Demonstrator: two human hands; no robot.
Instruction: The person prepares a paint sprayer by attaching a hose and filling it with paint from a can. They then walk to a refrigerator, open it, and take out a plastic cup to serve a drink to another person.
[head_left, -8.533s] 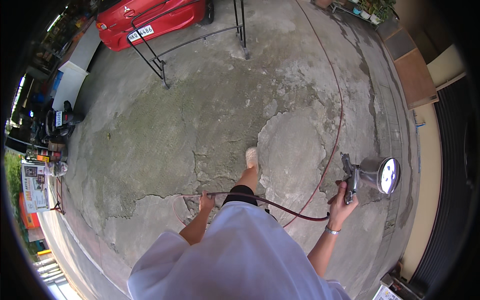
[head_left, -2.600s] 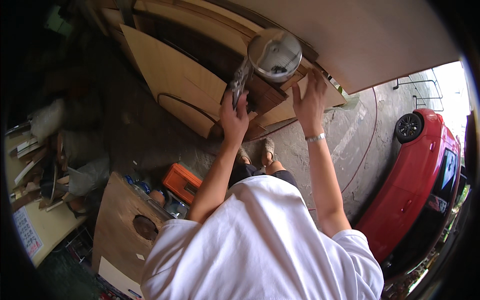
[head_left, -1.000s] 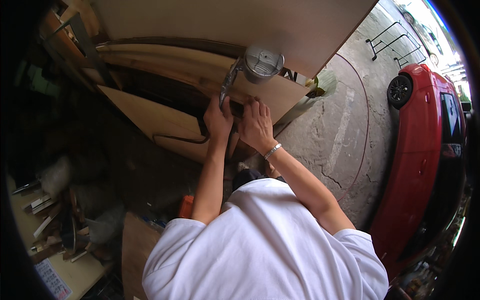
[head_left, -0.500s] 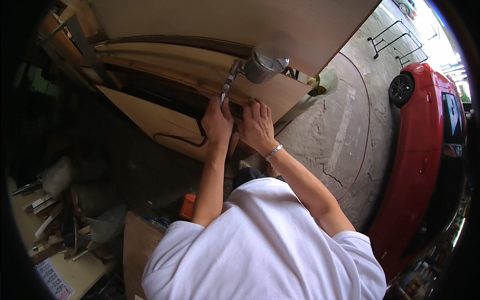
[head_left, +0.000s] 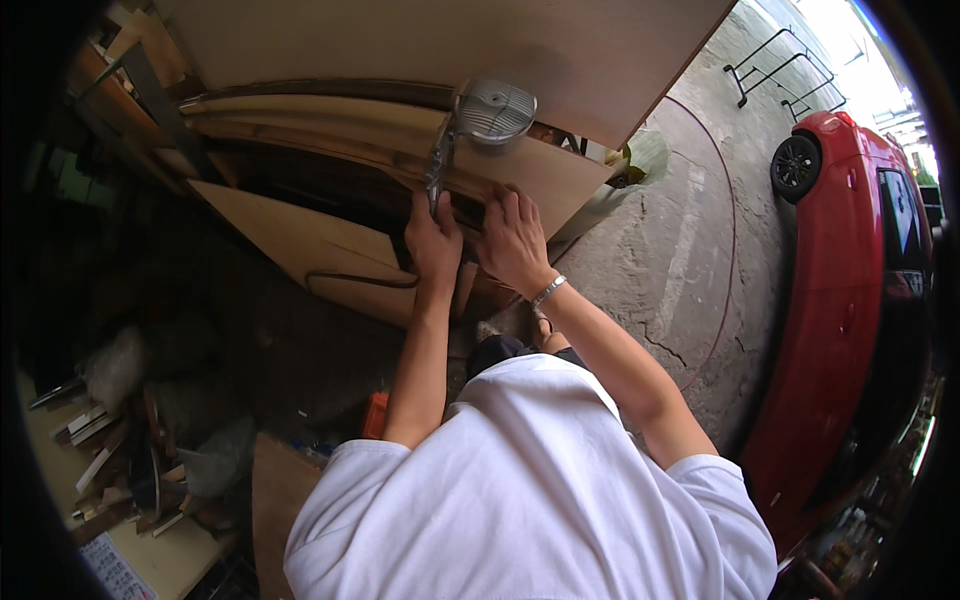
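My left hand (head_left: 434, 242) is closed round the lower end of a spray gun (head_left: 438, 165), which points away from me. A round metal cup (head_left: 497, 112) with a ridged face is joined to the gun's far end, on its right side. Just right of it, my right hand (head_left: 512, 235) is closed with bent fingers, close to the gun's near end. What lies under its fingers is hidden by the hand. Both hands are above the edges of several leaning wooden boards (head_left: 300, 228).
A large upright panel (head_left: 430, 40) stands beyond the hands. A dark curved strip or hose (head_left: 360, 280) lies across the near board. Offcuts (head_left: 105, 455) pile up at left. At right are a thin hose (head_left: 732, 240) on the concrete, a red car (head_left: 835, 300) and a black metal frame (head_left: 775, 70).
The spray gun and cup have tilted and shifted slightly left and away, so the cup's ridged face now shows. Both hands stay almost in place.
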